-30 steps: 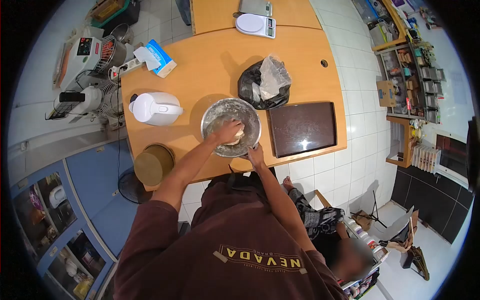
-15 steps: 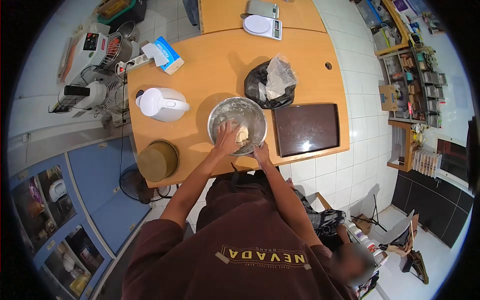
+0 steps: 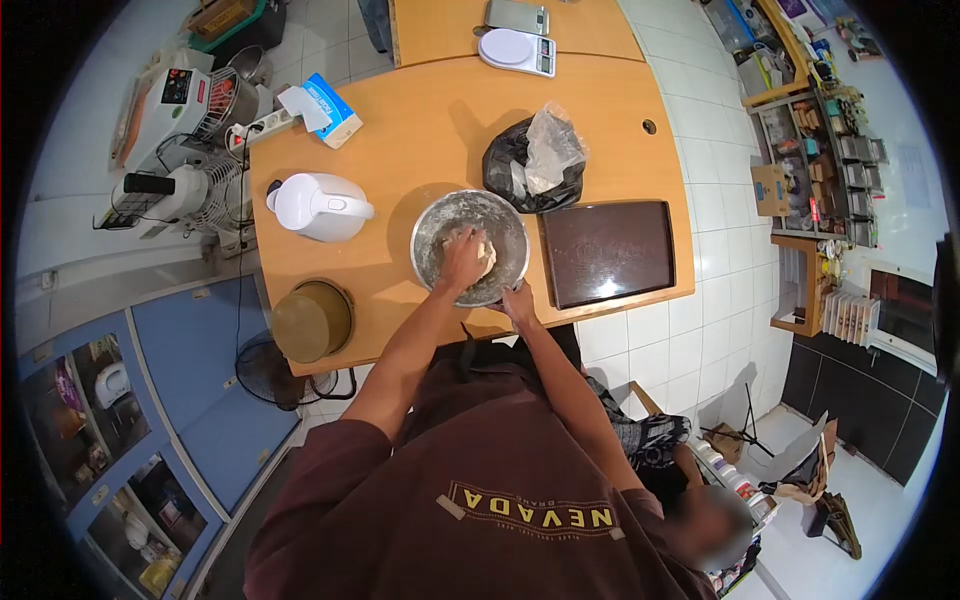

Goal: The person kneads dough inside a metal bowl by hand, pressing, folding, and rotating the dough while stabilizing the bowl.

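Note:
A metal mixing bowl (image 3: pixel 425 232) stands near the front edge of the wooden table, its inside smeared with whitish residue. Inside it lies a pale lump of dough (image 3: pixel 488 259), partly covered by my left hand (image 3: pixel 462 262), whose fingers curl over its left side. My right hand (image 3: pixel 518 305) grips the bowl's rim at the lower right; some of its fingers are hidden. Behind the bowl, to the right, is a black plastic bag (image 3: pixel 502 166) with a clear bag (image 3: pixel 556 145) in it. A dark rectangular tray (image 3: pixel 609 254) lies right of the bowl.
On the table (image 3: pixel 405 120) are a white kettle (image 3: pixel 320 207), a brownish container (image 3: pixel 312 322), a tissue box (image 3: pixel 332 112) and a white scale (image 3: pixel 516 50). A seated person (image 3: pixel 650 440) is at the lower right. A fan (image 3: pixel 270 372) stands below the table's left corner.
My left hand has shifted within the bowl, from the dough's left side to farther over it. My right hand stays at the rim. The whole view has shifted slightly.

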`<action>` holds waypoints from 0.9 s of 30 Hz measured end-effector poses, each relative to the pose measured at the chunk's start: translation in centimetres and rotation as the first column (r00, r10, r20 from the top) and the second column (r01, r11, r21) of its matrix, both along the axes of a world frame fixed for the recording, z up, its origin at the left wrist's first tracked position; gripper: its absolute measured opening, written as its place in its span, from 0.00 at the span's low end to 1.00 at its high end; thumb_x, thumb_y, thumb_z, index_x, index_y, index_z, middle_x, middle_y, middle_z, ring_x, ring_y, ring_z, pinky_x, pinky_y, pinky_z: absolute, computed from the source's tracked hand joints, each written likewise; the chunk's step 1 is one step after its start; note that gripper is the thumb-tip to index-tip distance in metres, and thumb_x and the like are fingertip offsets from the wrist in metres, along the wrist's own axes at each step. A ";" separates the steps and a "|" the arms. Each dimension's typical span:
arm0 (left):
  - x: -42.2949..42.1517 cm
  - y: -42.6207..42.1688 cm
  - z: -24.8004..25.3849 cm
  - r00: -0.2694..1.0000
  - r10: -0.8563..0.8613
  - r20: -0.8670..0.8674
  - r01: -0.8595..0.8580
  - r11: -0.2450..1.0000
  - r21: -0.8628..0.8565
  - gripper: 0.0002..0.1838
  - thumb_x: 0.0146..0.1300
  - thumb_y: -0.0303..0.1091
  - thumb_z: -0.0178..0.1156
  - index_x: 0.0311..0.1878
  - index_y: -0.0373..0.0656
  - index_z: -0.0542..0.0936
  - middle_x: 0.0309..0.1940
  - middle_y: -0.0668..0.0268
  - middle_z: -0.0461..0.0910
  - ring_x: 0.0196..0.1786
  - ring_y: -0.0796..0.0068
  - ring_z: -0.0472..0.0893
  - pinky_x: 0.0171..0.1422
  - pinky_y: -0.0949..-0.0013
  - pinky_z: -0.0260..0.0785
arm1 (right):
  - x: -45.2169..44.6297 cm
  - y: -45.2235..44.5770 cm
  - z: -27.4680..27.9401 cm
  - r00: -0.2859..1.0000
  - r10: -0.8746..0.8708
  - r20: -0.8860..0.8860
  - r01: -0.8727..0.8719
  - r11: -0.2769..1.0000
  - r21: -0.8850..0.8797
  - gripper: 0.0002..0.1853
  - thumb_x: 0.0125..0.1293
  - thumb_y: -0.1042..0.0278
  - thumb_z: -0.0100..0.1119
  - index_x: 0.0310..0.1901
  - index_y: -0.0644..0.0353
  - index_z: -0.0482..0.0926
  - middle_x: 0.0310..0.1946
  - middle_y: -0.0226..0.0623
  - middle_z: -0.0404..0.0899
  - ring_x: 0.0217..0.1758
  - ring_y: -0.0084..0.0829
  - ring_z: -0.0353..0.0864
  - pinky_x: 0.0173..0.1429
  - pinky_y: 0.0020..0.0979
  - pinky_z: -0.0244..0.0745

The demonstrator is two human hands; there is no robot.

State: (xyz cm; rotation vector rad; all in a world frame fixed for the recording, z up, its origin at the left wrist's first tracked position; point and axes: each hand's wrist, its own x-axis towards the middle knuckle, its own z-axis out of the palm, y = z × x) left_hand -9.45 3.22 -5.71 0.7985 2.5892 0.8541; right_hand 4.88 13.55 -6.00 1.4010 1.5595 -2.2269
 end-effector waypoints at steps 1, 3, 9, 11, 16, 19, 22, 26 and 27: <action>-0.1 0.2 -0.5 0.998 0.060 0.022 -0.061 0.998 0.023 0.29 0.56 0.35 0.70 0.63 0.43 0.78 0.64 0.49 0.74 0.66 0.42 0.71 0.67 0.44 0.67 | 0.0 0.2 -0.5 1.000 0.021 0.017 -0.022 0.999 0.032 0.20 0.70 0.78 0.53 0.62 0.70 0.71 0.54 0.51 0.79 0.51 0.47 0.86 0.50 0.45 0.92; -0.1 0.1 -1.0 0.973 0.201 0.114 -0.213 0.971 0.106 0.28 0.57 0.33 0.70 0.63 0.43 0.78 0.64 0.48 0.74 0.65 0.42 0.71 0.67 0.44 0.67 | 0.1 0.6 -1.7 0.997 0.068 0.044 -0.072 0.993 0.092 0.19 0.69 0.78 0.54 0.60 0.70 0.72 0.54 0.51 0.79 0.50 0.47 0.86 0.49 0.45 0.92; 2.8 -1.5 2.6 0.916 0.390 0.095 -0.401 0.894 0.199 0.34 0.56 0.34 0.73 0.68 0.47 0.76 0.58 0.44 0.72 0.66 0.40 0.68 0.71 0.42 0.60 | -0.6 0.7 1.2 0.999 0.035 0.006 -0.035 0.999 -0.042 0.20 0.73 0.78 0.50 0.65 0.66 0.68 0.56 0.49 0.78 0.51 0.46 0.86 0.46 0.49 0.92; 2.9 -2.7 4.6 0.962 0.245 0.120 -0.251 0.967 0.038 0.38 0.55 0.41 0.75 0.70 0.45 0.74 0.65 0.42 0.66 0.69 0.37 0.64 0.72 0.39 0.57 | -0.7 0.4 1.9 0.999 -0.035 -0.026 0.034 0.998 -0.058 0.19 0.69 0.79 0.52 0.62 0.67 0.71 0.54 0.50 0.79 0.48 0.44 0.88 0.43 0.45 0.94; 2.4 -3.0 3.8 0.997 0.021 -0.071 -0.019 0.999 0.039 0.46 0.56 0.53 0.75 0.71 0.36 0.68 0.66 0.43 0.65 0.68 0.40 0.66 0.73 0.44 0.60 | -0.7 0.7 1.2 1.000 0.003 -0.019 -0.004 0.996 -0.088 0.20 0.71 0.80 0.51 0.63 0.66 0.70 0.55 0.50 0.78 0.49 0.44 0.87 0.43 0.44 0.94; 1.7 -2.5 3.3 0.997 -0.020 0.076 0.013 0.997 0.082 0.50 0.59 0.57 0.72 0.71 0.27 0.64 0.67 0.40 0.66 0.68 0.37 0.67 0.74 0.45 0.61 | -0.5 0.8 0.5 1.000 0.016 -0.016 -0.017 0.995 -0.098 0.20 0.72 0.79 0.50 0.64 0.65 0.69 0.56 0.50 0.78 0.50 0.43 0.87 0.43 0.45 0.94; 0.9 -1.9 2.5 0.987 -0.034 0.157 0.027 0.999 0.045 0.51 0.61 0.60 0.69 0.71 0.24 0.62 0.66 0.39 0.68 0.67 0.35 0.67 0.72 0.45 0.63 | -0.6 0.6 1.9 1.000 -0.002 0.010 0.003 0.996 -0.091 0.20 0.72 0.78 0.51 0.64 0.66 0.70 0.55 0.50 0.79 0.51 0.43 0.87 0.43 0.44 0.93; 0.5 -1.3 0.0 0.997 0.030 0.077 -0.033 0.999 0.036 0.45 0.60 0.55 0.71 0.69 0.30 0.65 0.63 0.42 0.70 0.62 0.36 0.70 0.67 0.43 0.66 | 0.0 0.9 -0.2 0.999 0.049 0.015 -0.049 0.998 0.038 0.17 0.70 0.77 0.52 0.60 0.69 0.74 0.52 0.50 0.82 0.51 0.44 0.87 0.45 0.43 0.92; 0.2 -1.2 0.5 0.995 0.030 0.098 -0.031 0.999 0.008 0.43 0.60 0.52 0.72 0.68 0.30 0.66 0.62 0.43 0.70 0.62 0.36 0.71 0.66 0.42 0.66 | -0.1 0.9 -0.4 0.999 0.044 0.023 -0.045 0.998 0.042 0.17 0.70 0.76 0.53 0.58 0.70 0.74 0.51 0.51 0.82 0.51 0.44 0.87 0.46 0.43 0.91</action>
